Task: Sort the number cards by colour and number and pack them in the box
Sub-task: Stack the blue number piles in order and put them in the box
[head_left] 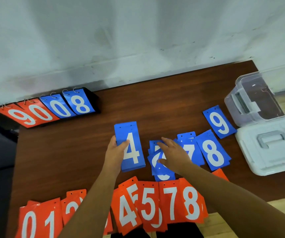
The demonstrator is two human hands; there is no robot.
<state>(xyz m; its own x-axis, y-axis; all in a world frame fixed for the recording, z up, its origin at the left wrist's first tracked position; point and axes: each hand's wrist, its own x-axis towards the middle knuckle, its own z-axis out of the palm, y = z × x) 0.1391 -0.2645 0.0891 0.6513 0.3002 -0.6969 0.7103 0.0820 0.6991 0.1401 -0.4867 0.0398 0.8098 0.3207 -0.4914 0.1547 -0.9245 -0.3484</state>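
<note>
Pinching the blue stack (132, 148) by its left edge in my left hand (115, 152), I spread my right hand (171, 154) over loose blue cards (163, 176) on the table (69, 152), which look light, stiff and likely slippery, best taken by the long edges.

The single view comes from the person's head, above the near edge of the table (155, 103), and looks forward and steeply down across it toward the wall (138, 40) behind. It sits close: both forearms enter from the bottom edge, and the left hand (116, 148) and right hand (172, 153) lie near the picture's middle among the blue cards (133, 157). The red cards (172, 203) along the near edge fill the bottom of the frame, partly cut off. The wide lens takes in the scoreboard (59, 109) far left and the box (231, 102) and lid (258, 160) far right, and the table's far edge climbs to the right.
</note>
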